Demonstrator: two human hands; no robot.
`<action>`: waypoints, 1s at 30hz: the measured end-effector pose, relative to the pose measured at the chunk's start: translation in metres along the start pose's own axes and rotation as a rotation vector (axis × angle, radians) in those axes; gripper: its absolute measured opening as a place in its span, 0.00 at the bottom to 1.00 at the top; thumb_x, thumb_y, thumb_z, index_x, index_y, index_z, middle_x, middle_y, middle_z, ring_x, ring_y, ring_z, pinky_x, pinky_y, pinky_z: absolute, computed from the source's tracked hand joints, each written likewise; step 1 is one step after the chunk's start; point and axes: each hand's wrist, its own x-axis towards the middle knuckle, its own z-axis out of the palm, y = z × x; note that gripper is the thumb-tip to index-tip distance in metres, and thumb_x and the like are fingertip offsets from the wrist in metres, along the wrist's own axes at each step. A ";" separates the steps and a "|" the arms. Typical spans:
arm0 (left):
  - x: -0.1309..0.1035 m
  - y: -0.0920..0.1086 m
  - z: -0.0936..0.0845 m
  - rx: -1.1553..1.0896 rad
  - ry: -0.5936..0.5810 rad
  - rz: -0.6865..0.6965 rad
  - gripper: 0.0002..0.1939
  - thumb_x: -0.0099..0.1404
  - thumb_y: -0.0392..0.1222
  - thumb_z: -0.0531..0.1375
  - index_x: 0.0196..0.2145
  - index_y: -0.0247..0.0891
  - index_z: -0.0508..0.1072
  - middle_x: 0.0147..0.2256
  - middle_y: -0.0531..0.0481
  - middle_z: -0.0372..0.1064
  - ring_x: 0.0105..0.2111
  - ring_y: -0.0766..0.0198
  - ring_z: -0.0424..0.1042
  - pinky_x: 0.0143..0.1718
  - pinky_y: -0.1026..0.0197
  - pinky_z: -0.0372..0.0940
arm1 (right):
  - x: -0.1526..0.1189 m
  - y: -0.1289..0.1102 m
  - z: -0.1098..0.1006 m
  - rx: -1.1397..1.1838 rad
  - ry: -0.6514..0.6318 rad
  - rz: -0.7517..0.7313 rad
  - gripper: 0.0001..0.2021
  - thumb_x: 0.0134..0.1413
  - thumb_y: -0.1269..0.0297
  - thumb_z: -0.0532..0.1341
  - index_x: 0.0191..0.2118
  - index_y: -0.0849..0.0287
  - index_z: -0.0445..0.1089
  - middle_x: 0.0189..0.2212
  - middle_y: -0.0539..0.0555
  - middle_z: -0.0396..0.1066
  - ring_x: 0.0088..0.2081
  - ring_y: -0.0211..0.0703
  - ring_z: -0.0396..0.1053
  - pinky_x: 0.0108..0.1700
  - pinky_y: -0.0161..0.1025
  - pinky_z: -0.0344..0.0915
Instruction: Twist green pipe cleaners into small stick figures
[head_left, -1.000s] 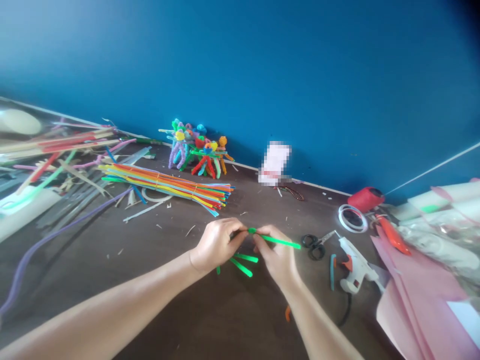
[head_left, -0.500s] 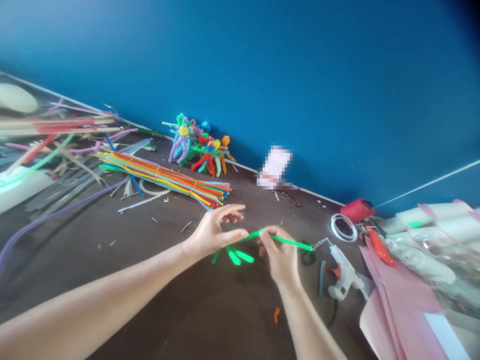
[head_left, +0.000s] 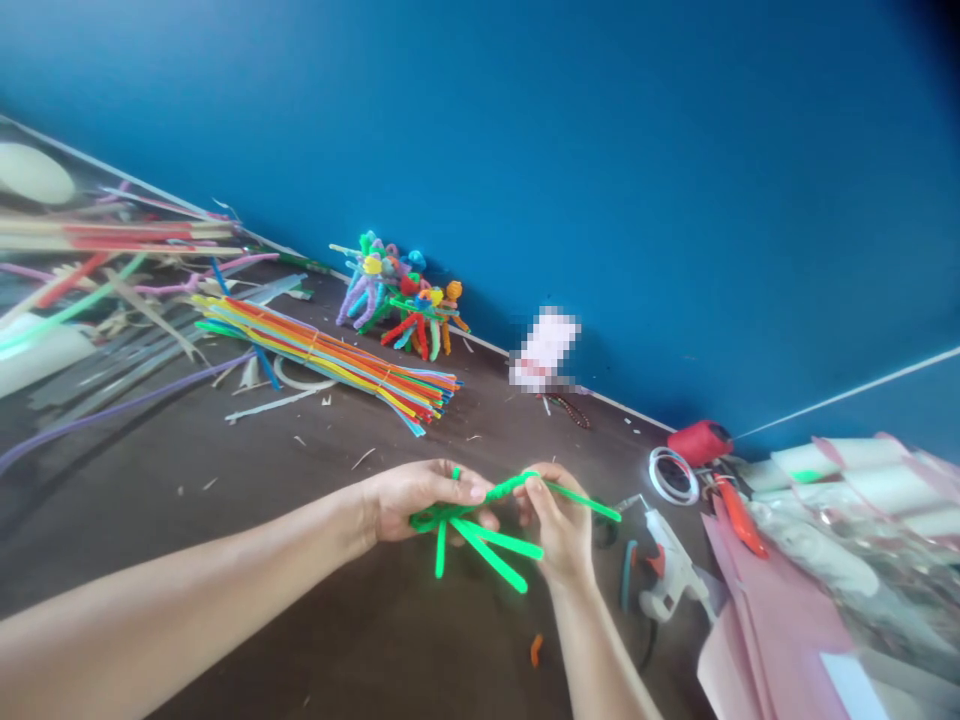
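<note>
Green pipe cleaners (head_left: 491,550), joined into one bent figure, stretch between my two hands above the dark table. My left hand (head_left: 427,497) is closed around the body of the figure at its left side, with several straight ends sticking out below and one above. Thumb and fingers of my right hand (head_left: 559,515) pinch a coiled green stretch, and a straight end pokes out to the right past that hand. Part of the figure is hidden inside my left palm.
A bundle of coloured pipe cleaners (head_left: 337,355) lies behind my left hand. Finished pipe-cleaner figures (head_left: 405,295) stand by the blue wall (head_left: 480,140). To the right are a glue gun (head_left: 671,570), white rings (head_left: 673,476), a red spool (head_left: 699,442) and pink paper (head_left: 780,600).
My left hand has gone from spread fingers to closing on the green figure. The figure's ends have swung lower and to the right. My right hand keeps its pinch.
</note>
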 end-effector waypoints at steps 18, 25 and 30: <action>0.002 -0.003 0.008 0.089 0.090 0.181 0.11 0.48 0.44 0.63 0.26 0.32 0.71 0.20 0.51 0.69 0.20 0.70 0.67 0.24 0.68 0.61 | -0.002 0.006 0.008 -0.078 -0.128 0.091 0.09 0.46 0.57 0.60 0.30 0.57 0.68 0.19 0.48 0.65 0.19 0.35 0.62 0.19 0.31 0.58; 0.007 -0.005 0.013 0.243 0.323 0.324 0.15 0.48 0.49 0.62 0.21 0.31 0.68 0.18 0.53 0.66 0.16 0.73 0.61 0.18 0.70 0.53 | -0.008 -0.008 0.014 -0.588 -0.165 -0.252 0.10 0.54 0.64 0.53 0.35 0.57 0.70 0.30 0.55 0.71 0.32 0.44 0.67 0.36 0.40 0.64; 0.006 -0.001 0.012 0.521 0.414 0.435 0.13 0.52 0.46 0.58 0.21 0.32 0.68 0.17 0.53 0.65 0.18 0.71 0.61 0.19 0.69 0.55 | -0.014 -0.012 0.014 -0.855 -0.277 -0.395 0.14 0.56 0.68 0.48 0.46 0.58 0.65 0.32 0.57 0.70 0.32 0.45 0.67 0.33 0.40 0.63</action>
